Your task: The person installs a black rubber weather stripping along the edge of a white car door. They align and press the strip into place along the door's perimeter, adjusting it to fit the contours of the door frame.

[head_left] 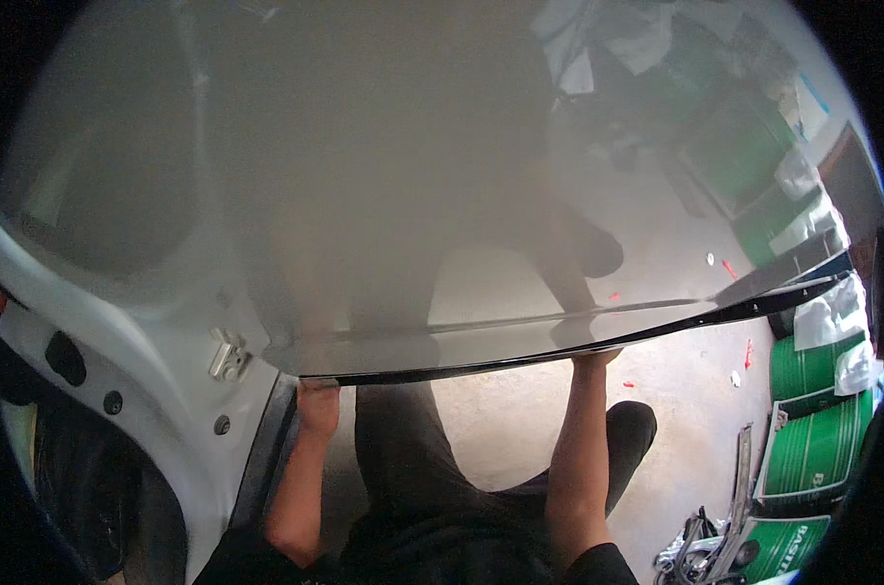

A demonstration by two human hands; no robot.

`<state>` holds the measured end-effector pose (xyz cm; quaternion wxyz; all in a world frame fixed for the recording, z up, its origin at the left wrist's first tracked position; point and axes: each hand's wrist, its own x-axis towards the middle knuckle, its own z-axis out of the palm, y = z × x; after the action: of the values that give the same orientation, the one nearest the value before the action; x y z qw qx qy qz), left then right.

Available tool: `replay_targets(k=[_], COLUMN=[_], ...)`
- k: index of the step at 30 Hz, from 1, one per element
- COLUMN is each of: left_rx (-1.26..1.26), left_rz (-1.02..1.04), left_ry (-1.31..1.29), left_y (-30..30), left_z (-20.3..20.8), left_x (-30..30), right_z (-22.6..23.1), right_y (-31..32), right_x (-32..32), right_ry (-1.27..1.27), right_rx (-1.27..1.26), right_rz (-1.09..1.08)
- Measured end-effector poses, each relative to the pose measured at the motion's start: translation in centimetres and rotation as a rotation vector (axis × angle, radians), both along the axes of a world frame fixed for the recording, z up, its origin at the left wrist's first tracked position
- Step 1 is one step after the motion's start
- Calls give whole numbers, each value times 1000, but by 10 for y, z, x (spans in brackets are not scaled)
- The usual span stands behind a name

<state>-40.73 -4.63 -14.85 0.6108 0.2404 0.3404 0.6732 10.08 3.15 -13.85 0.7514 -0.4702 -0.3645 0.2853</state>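
touching the black edge of the panel, the left hand sits at its left end, the right hand farther right. fingers are mostly hidden; grasping or released cannot be determined. the panel stands in front of the person, above the legs.

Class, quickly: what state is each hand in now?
Left hand: at the panel's lower edge; grip can't be told.
Right hand: farther right along it; grip hidden, can't tell.

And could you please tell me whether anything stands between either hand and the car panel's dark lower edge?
Nothing visible does: the left hand and right hand are both at the dark edge, though each grip is partly hidden.
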Motion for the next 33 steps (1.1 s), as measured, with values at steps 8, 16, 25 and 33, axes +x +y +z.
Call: replay_targets(k=[8,16,25,33], left_rx=[-172,-165,-79,77], left_rz=[164,72,190,209], left_ry=[-452,-594,-663,-895], left_y=[18,25,42,43], left_z=[68,40,30,36], left_x=[27,87,120,104], right_z=[30,2,35,49], right_y=[5,4,-3,-10], right_x=[-29,1,-26,-37], right_ry=[636,747,874,923], right_rx=[179,247,163,46], right_rz=[53,223,262,263])
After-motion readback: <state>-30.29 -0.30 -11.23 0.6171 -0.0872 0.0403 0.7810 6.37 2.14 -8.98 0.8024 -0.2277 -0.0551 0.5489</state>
